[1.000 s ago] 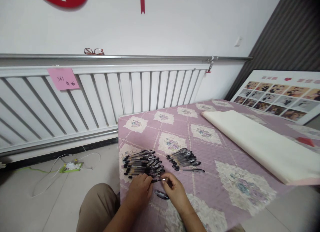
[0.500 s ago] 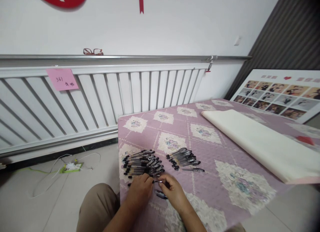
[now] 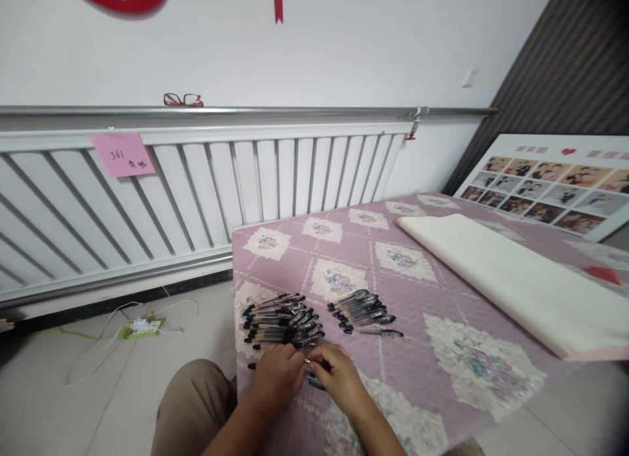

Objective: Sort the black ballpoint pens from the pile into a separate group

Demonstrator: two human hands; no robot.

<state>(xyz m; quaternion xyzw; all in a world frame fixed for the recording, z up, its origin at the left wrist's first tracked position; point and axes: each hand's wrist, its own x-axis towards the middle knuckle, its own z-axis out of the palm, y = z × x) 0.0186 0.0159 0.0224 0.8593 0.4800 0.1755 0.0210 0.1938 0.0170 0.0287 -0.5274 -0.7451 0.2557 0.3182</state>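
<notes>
My left hand (image 3: 281,376) is closed around a pen, whose black end (image 3: 252,365) sticks out to the left. My right hand (image 3: 337,372) pinches at the pen's other end, where a small silvery part (image 3: 307,361) shows between the fingers. Most of this pen is hidden by the hands. Below them, a dark grip or cap piece (image 3: 314,381) is on the cloth, partly covered by my right hand. Just beyond my left hand lies a pile of black gel pens (image 3: 282,322). A second group of pens (image 3: 361,308) lies to its right.
A purple flowered tablecloth (image 3: 344,246) covers the table. At the right lies a folded cream sheet (image 3: 501,279), with a photo board (image 3: 555,181) behind it. A white radiator (image 3: 221,194) stands along the wall. A power strip (image 3: 142,327) with cables is on the floor.
My hands have come closer together over the pen, so less of its silvery end shows. The dark piece below is more covered. Both pen groups look the same.
</notes>
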